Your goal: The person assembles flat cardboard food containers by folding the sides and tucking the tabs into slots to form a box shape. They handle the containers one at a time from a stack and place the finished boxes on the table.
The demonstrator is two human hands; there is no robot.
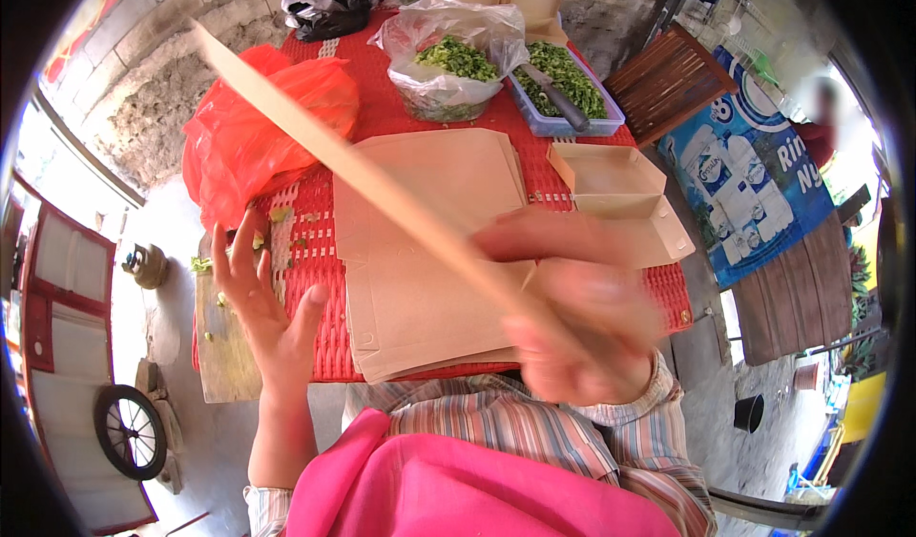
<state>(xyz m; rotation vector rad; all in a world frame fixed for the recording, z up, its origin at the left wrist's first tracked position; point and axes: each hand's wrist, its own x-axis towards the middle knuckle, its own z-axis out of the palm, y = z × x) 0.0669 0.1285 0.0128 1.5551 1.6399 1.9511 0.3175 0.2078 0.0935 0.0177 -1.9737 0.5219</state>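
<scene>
1. Two hands work over the red counter; its near edge lies just under them, with bare room between the left hand and the flat cardboard stack.
2. Left hand is raised, fingers spread, holding nothing.
3. Right hand, blurred, pinches a flat cardboard sheet slanting up-left.
4. Motion blur hides its fingers.
</scene>
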